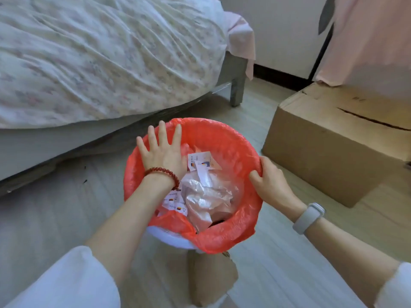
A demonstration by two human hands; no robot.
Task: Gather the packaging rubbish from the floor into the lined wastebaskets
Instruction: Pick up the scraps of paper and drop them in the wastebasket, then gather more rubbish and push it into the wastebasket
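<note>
Now right hand [270, 180] grips the liner [226, 134]; rubbish [206, 194] lies beside it.

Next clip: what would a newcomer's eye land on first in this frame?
The bright red liner of the wastebasket, centre floor, holding crumpled plastic packaging and printed labels. The left hand lies spread open over the far-left rim, while the right hand grips the liner at the right rim. A bed fills the upper left, a cardboard box stands right.
</note>
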